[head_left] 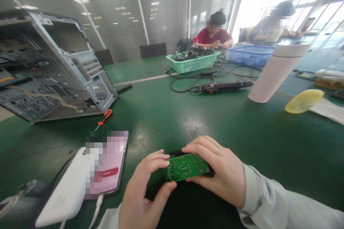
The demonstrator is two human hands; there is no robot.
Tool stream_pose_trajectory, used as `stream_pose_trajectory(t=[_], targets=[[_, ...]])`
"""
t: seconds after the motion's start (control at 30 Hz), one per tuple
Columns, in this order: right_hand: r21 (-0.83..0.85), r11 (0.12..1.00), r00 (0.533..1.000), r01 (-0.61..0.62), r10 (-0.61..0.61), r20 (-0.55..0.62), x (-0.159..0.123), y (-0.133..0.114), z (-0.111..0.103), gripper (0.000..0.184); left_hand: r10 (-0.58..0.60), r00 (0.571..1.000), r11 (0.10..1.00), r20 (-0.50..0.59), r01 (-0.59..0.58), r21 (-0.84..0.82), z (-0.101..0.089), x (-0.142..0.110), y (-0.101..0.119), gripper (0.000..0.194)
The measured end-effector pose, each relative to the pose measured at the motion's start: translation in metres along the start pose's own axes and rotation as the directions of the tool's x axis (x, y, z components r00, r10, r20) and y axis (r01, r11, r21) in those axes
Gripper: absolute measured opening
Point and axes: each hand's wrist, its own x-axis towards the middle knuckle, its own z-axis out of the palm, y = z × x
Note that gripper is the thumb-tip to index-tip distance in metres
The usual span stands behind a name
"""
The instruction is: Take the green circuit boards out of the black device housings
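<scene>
A small green circuit board [184, 167] with rows of solder points faces up between my hands, just above the green table. My left hand [150, 179] grips its left end, fingers at the top edge and thumb at the bottom. From the other side, my right hand [215, 166] closes round the right end, with fingers over the top and thumb beneath. Something dark shows behind the board's upper edge, partly hidden by it. To the left of my left hand lie a phone [113, 171] with a lit pink screen and a white power bank [70, 186].
An open computer case [64, 68] stands at left, beside an orange-handled screwdriver [104, 117]. Farther back are a black electric screwdriver [225, 86], a green basket [193, 65] of cables and a blue basket [249, 57]. A pink tumbler [276, 75] stands right. Two people sit across.
</scene>
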Motion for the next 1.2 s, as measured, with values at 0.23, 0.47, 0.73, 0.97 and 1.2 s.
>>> stream_pose_trajectory(t=[0.23,0.47,0.73,0.97,1.2], targets=[[-0.183,0.979,0.987,0.095,-0.116,-0.109,-0.001,-0.005,0.004,0.026,0.127,0.989,0.949,0.079,-0.145,0.282,-0.001,0.001,0.002,0.043],[-0.272,0.961,0.989,0.045,-0.081,-0.124,0.002,-0.001,0.001,0.04,0.08,0.997,0.978,-0.004,-0.077,0.196,-0.004,0.0,0.0,0.037],[-0.296,0.939,0.977,-0.176,0.13,-0.166,0.001,0.036,-0.004,0.06,-0.653,0.739,0.508,0.164,0.588,-0.629,0.005,-0.001,-0.006,0.037],[-0.083,0.953,0.945,-0.292,0.275,-0.176,0.002,0.033,-0.006,0.03,-0.735,0.585,0.076,0.342,0.573,-0.816,-0.004,0.019,0.004,0.028],[0.485,0.554,0.706,-0.676,0.675,0.214,0.01,0.022,-0.015,0.055,-0.83,0.492,0.019,0.263,0.497,-0.868,-0.001,0.021,-0.005,0.017]])
